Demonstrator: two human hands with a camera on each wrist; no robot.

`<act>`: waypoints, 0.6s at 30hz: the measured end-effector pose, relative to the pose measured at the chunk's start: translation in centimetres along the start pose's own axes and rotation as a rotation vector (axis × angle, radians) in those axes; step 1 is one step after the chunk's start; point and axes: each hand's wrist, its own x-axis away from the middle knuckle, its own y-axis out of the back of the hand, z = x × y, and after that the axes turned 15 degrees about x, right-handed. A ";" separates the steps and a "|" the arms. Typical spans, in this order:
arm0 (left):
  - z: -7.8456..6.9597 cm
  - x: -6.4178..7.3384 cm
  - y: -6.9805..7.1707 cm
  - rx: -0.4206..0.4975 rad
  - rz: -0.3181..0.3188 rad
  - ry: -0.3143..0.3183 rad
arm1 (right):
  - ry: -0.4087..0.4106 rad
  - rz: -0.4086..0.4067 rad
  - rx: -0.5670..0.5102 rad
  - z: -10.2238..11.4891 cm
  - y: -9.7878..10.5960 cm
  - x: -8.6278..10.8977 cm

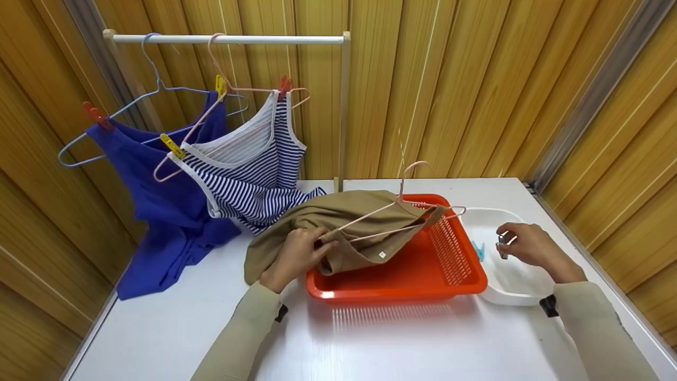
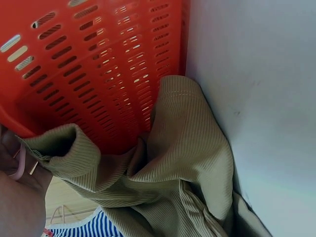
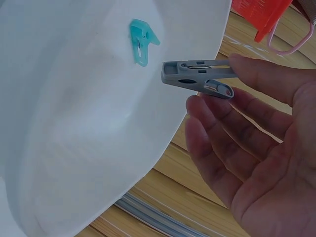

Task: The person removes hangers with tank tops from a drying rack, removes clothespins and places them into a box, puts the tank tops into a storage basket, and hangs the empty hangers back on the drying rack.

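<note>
My left hand (image 1: 302, 251) grips the near end of a pink hanger (image 1: 370, 214) together with the shoulder strap of a brown ribbed top (image 1: 349, 209). The top hangs over the left side of a red basket (image 1: 396, 293), its other strap looped on the hanger's far end. In the left wrist view the ribbed fabric (image 2: 197, 143) bunches against the slotted basket wall. Over a white tub (image 1: 521, 299), my right hand (image 1: 534, 248) pinches a grey clothespin (image 3: 197, 74) between thumb and fingertips. A turquoise clothespin (image 3: 140, 42) lies in the tub below it.
To the left stands a rack with a white rail (image 1: 264, 39). From it hang a blue garment (image 1: 158, 211) on a blue hanger and a striped tank top (image 1: 254, 174) on a pink one, held by red and yellow clothespins. Wood-patterned walls (image 1: 476, 95) enclose the white table (image 1: 391, 349).
</note>
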 end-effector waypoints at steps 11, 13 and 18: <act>0.0 -0.1 0.0 -0.002 -0.008 -0.017 | 0.015 0.069 0.015 -0.5 -0.5 0.3; 0.0 -0.1 -0.1 -0.008 -0.010 -0.021 | 0.009 0.082 0.015 -0.6 -0.6 0.4; 0.1 0.0 -0.1 -0.010 -0.014 -0.027 | -0.002 0.110 0.021 -0.7 -0.6 0.6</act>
